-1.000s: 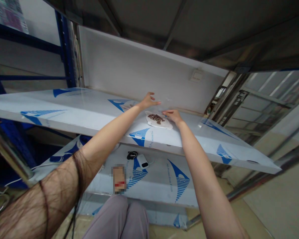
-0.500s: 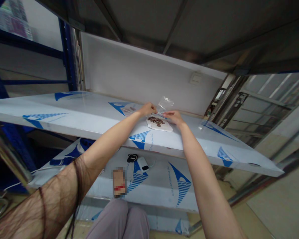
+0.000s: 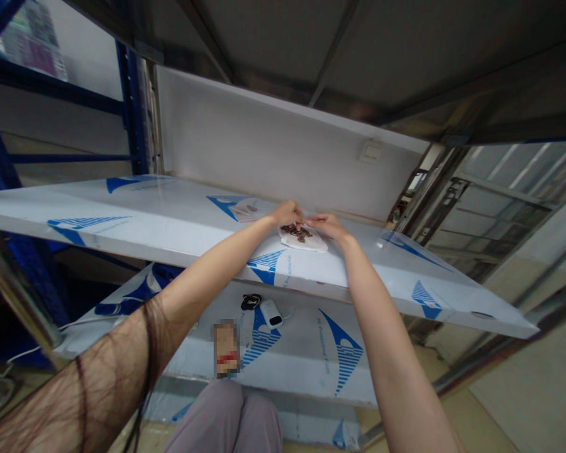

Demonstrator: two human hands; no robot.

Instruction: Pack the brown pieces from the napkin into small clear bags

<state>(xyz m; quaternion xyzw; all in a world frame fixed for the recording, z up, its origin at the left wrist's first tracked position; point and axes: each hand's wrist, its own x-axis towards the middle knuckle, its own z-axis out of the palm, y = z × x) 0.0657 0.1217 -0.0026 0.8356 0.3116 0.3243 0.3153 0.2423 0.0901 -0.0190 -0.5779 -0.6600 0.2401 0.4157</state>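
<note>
A white, partly see-through plastic bag [image 3: 314, 243] lies on the upper shelf, with small dark brown pieces [image 3: 296, 233] showing in it; their kind is too small to make out. Over its far side my left hand [image 3: 288, 214] is bent down, fingers closed in a pinch at the bag's gathered neck. My right hand [image 3: 329, 224] comes in from the other side, thumb and fingers pinched, its tips almost meeting the left ones. Most of the bag's neck is hidden by my fingers.
The film-covered upper shelf [image 3: 170, 220] has a small clear packet [image 3: 248, 211] left of my hands. On the lower shelf are a white device [image 3: 271, 314], a black coiled cable [image 3: 251, 302] and a blurred-out item [image 3: 226, 349]. A metal shelf [image 3: 273, 44] hangs overhead.
The clear top of the bag, which stood up behind my hands, no longer shows. My left hand has moved slightly right, and the fingertips of both hands are closer together.
</note>
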